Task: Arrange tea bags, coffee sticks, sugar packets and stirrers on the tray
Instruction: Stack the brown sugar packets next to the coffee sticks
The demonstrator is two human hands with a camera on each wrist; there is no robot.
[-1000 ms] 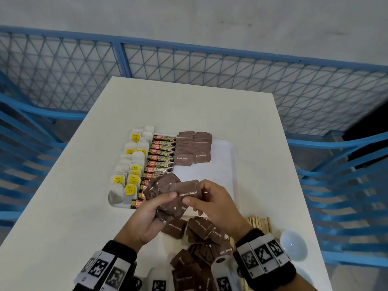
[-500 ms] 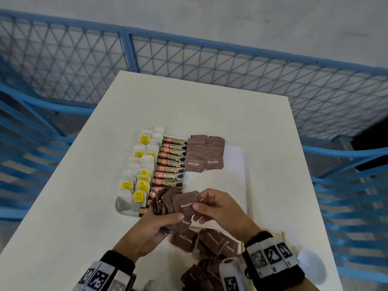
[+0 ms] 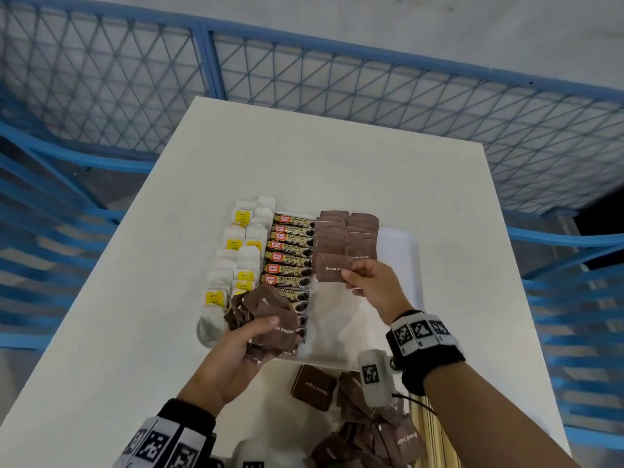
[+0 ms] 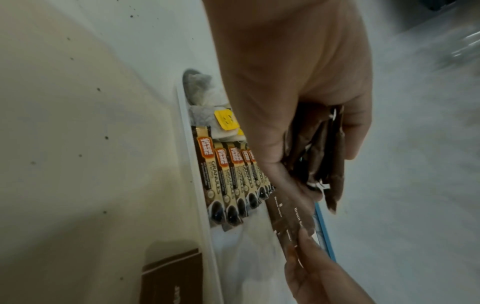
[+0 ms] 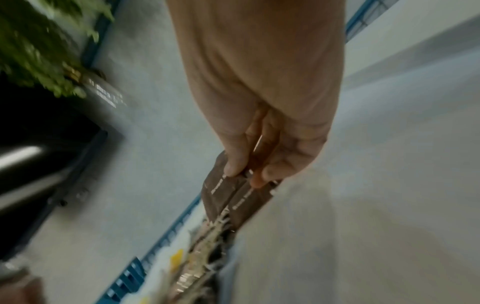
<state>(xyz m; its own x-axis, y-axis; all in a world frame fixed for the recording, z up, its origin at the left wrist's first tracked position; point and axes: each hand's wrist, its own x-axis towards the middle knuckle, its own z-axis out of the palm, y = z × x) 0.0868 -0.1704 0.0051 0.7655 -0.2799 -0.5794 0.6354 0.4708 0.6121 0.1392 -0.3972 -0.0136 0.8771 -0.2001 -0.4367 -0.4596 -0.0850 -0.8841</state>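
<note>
White table (image 3: 337, 170) carries the tray (image 3: 410, 251). Sugar-packet step: right hand (image 3: 374, 285) pinches one sugar packet (image 3: 332, 268); left hand (image 3: 236, 352) clutches the bundle (image 3: 266, 315). Next, lay it aligned with the rows.

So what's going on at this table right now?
A person is filling a white tray. Tea bags and coffee sticks already sit in rows. The right hand sets a brown sugar packet at the near end of the sugar rows; the left hand grips a bunch of packets.
</note>
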